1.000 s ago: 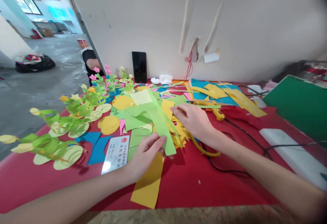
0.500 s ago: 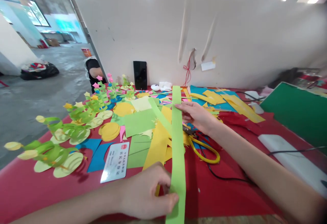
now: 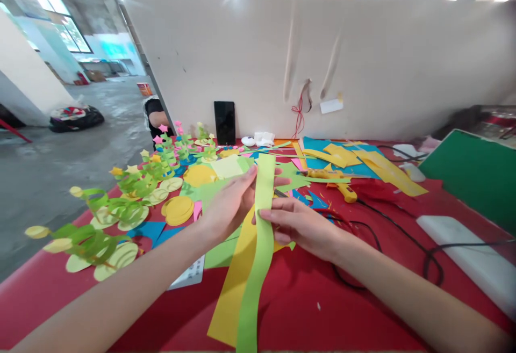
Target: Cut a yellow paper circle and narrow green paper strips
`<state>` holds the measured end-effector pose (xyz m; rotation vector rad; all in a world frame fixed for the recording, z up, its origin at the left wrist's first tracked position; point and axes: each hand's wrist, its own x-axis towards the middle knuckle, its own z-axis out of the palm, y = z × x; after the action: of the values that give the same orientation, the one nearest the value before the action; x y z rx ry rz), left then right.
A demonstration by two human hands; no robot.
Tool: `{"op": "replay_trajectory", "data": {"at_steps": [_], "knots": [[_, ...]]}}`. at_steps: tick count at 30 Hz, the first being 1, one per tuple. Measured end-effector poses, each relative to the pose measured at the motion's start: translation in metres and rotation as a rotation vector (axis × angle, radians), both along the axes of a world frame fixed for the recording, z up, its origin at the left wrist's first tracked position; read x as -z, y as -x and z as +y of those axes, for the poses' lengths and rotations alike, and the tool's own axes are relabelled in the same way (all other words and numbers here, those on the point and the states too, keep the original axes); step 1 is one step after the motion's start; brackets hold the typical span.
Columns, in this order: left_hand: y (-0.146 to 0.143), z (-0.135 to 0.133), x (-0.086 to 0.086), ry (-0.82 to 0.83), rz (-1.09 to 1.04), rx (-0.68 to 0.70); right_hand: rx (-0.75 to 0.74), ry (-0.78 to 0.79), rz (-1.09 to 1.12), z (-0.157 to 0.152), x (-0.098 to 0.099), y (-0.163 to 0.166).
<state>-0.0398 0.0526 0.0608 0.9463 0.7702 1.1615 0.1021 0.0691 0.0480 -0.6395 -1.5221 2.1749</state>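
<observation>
Tension counts here — the left hand [image 3: 229, 202] pinches the green strip [image 3: 261, 245] near its top, and the right hand [image 3: 300, 227] pinches it just below, over the yellow sheet [image 3: 231, 294]. Light, square pinches on both sides should prevent creases or tears.

Both forearms bare, stretched forward, converging mid-frame. Left hand [image 3: 231, 202] raised, fingers extended, thumb pinching. Right hand [image 3: 300, 227] just beside, lower, fingers curled in pinch.
</observation>
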Motion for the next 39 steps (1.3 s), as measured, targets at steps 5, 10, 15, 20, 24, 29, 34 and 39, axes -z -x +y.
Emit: {"op": "replay_trajectory", "data": {"at_steps": [5, 10, 15, 20, 24, 29, 34, 39], "knots": [[0.000, -0.006, -0.005, -0.022, 0.000, 0.008, -0.013, -0.047, -0.099, 0.004, -0.005, -0.007], [-0.002, -0.011, -0.016, -0.113, 0.028, -0.008, 0.235, -0.541, -0.300, 0.015, -0.034, -0.028], [-0.007, -0.025, -0.028, -0.198, 0.136, -0.008, 0.319, -0.810, -0.227, 0.002, -0.049, -0.036], [-0.007, -0.037, -0.040, -0.253, 0.210, -0.055, 0.231, -0.752, -0.164, -0.009, -0.051, -0.035], [-0.008, -0.039, -0.045, -0.278, 0.380, -0.073, 0.360, -0.689, -0.126, -0.016, -0.056, -0.038], [-0.012, -0.044, -0.045, -0.365, 0.630, -0.108, 0.501, -0.728, -0.196, -0.026, -0.062, -0.038], [-0.012, -0.045, -0.042, -0.500, 0.713, -0.268, 0.554, -0.784, -0.235, -0.028, -0.061, -0.032], [-0.010, -0.041, -0.041, -0.501, 0.663, -0.376, 0.654, -0.911, -0.243, -0.028, -0.058, -0.028]]}}
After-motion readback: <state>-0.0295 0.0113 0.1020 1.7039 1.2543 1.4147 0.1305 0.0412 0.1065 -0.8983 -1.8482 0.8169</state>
